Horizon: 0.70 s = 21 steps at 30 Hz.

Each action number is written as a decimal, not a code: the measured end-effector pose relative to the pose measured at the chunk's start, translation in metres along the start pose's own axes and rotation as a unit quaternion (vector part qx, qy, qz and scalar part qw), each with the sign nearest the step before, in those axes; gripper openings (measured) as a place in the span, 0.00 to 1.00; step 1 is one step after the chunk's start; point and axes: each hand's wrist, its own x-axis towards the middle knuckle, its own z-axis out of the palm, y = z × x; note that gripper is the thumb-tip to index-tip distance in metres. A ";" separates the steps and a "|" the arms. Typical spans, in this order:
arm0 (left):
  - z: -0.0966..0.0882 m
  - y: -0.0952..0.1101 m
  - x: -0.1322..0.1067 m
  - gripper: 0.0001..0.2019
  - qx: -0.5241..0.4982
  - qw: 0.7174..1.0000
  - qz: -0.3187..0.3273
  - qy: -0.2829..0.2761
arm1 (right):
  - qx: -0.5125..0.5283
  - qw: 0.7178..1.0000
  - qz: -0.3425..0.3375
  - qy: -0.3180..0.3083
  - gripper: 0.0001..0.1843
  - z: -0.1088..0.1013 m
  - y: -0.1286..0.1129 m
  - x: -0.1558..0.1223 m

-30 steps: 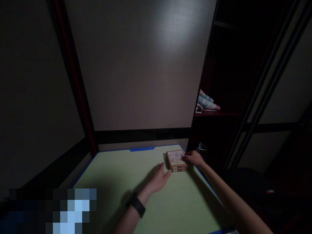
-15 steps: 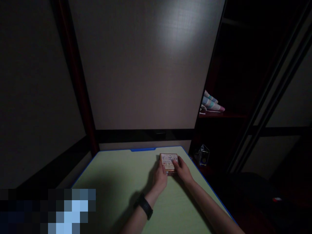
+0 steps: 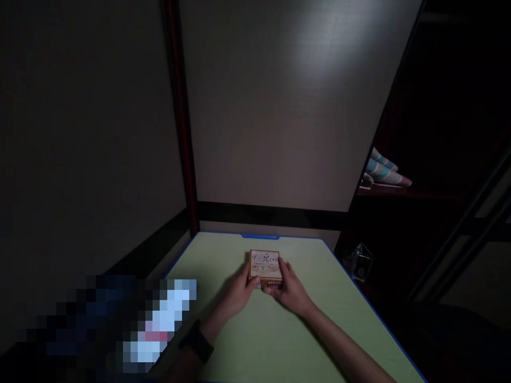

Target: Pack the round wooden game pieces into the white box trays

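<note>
A small flat box (image 3: 265,265) with a pale printed lid, dark lettering and orange-brown edges is held between both hands over the green tabletop (image 3: 255,340). My left hand (image 3: 238,290) grips its left side, the thumb at the near left corner. On the opposite side my right hand (image 3: 292,290) has its fingers along the right edge and its thumb at the near face. The lid faces up; the box's underside is hidden. A dark watch (image 3: 197,342) is on my left wrist.
The tabletop has a blue rim (image 3: 260,236). Behind it stands a large cabinet panel (image 3: 271,117). At right, striped folded cloth (image 3: 385,169) lies on a dark shelf, with a shiny packet (image 3: 361,262) lower down. A blurred bright patch (image 3: 165,319) covers the lower left.
My view has swung left, so the surroundings sit further right. The right thumb has moved off the lid to the box's near side. Both hands still hold the box.
</note>
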 end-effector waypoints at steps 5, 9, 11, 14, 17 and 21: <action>-0.011 0.013 -0.004 0.37 0.022 0.997 0.062 -0.045 | 0.013 0.999 0.005 -0.043 0.49 -0.016 0.003 -0.008; -0.010 0.009 0.003 0.38 0.085 0.994 0.059 -0.040 | -0.015 0.999 -0.014 -0.034 0.36 -0.023 0.006 -0.009; -0.008 0.002 0.004 0.35 0.110 0.991 0.069 -0.028 | -0.039 0.999 -0.028 -0.020 0.33 -0.022 0.007 -0.008; -0.004 -0.010 0.003 0.28 0.172 0.983 0.069 -0.008 | -0.060 0.998 -0.035 -0.010 0.30 -0.019 0.006 -0.008; -0.001 -0.020 0.002 0.24 0.225 0.971 0.077 -0.006 | -0.074 0.996 -0.040 -0.012 0.29 -0.017 0.007 -0.008; 0.002 -0.025 0.006 0.23 0.237 0.967 0.097 -0.015 | -0.092 0.995 -0.040 -0.013 0.28 -0.015 0.008 -0.006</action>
